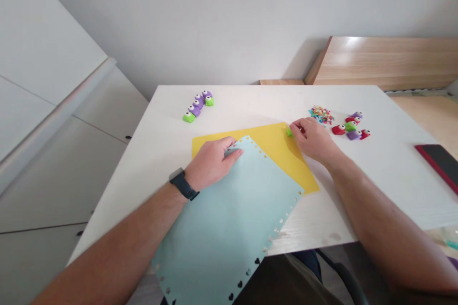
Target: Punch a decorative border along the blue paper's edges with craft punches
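Observation:
My left hand point(212, 164), with a dark watch on its wrist, pinches the edge of a light blue paper sheet point(229, 219) between thumb and fingers. Small shapes, hearts among them, are punched along the sheet's edges. It lies tilted over a yellow paper sheet point(250, 134), and its near end hangs past the table's front edge. At the yellow sheet's far right corner, my right hand point(312, 137) has its fingers closed on a small green paper punch point(289, 131), mostly hidden by the fingertips.
Colourful paper bits point(321, 115) lie in a pile beyond my right hand. Red, green and purple punches point(352, 126) cluster to their right; a row of purple and green punches point(196, 106) sits back left. A dark, red-edged object point(438, 164) rests at the table's right.

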Demonstrator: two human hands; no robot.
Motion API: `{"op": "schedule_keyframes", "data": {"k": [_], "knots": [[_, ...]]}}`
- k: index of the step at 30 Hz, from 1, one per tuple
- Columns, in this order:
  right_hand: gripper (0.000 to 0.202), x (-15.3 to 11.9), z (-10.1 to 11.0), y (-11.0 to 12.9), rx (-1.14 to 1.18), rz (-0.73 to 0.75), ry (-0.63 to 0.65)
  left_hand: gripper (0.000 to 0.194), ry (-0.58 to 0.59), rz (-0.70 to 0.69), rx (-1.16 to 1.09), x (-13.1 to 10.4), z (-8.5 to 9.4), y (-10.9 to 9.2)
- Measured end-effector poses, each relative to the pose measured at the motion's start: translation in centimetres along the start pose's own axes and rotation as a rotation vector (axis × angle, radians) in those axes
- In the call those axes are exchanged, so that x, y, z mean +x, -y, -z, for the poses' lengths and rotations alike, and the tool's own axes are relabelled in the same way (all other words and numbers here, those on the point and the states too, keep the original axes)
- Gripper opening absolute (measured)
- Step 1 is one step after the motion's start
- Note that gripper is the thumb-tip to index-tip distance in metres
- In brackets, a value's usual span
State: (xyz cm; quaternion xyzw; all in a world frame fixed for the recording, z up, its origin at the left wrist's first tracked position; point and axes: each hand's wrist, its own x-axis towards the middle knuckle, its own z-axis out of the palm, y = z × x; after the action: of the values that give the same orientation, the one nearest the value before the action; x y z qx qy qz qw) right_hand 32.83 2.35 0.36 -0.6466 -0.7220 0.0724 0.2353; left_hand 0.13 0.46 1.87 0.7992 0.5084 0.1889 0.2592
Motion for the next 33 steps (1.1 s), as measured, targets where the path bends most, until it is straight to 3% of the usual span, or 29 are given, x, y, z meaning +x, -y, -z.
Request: {"op": "schedule_keyframes", "data": {"k": [4, 12, 18, 25, 28, 33], "knots": [[0.029, 0.1, 0.0, -0.8, -0.065, -0.046, -0.054, 0.028, 0.001, -0.003, -0.023, 0.0, -0.1, -0.1], [0.034, 0.4, 0.0, -3.7, -0.295, -0.216, -0.3, 0.026, -0.001, -0.019, -0.029, 0.1, -0.3, 0.1], [0.033, 0.3, 0.0, -1.4, -0.18, -0.073, -0.461, 0.023, 0.0, -0.029, 0.004, 0.3, -0.6, 0.3], [0.03, 3.3, -0.4, 5.9, 0.037, 0.143, -0.072, 0.023, 0.013, -0.037, 0.028, 0.4, -0.5, 0.1], [0.03, 6.1, -1.0, 9.4, 0.015, 0.258, 0.01, 0.024, 0.019, -0.043, 0.031, 0.4, -0.6, 0.1], [0.037, 11.3, -3.5, 14.4, -0.015, 0.259, 0.148, 0.027, 0.033, -0.073, 0.043, 0.5, -0.7, 0.3]]}}
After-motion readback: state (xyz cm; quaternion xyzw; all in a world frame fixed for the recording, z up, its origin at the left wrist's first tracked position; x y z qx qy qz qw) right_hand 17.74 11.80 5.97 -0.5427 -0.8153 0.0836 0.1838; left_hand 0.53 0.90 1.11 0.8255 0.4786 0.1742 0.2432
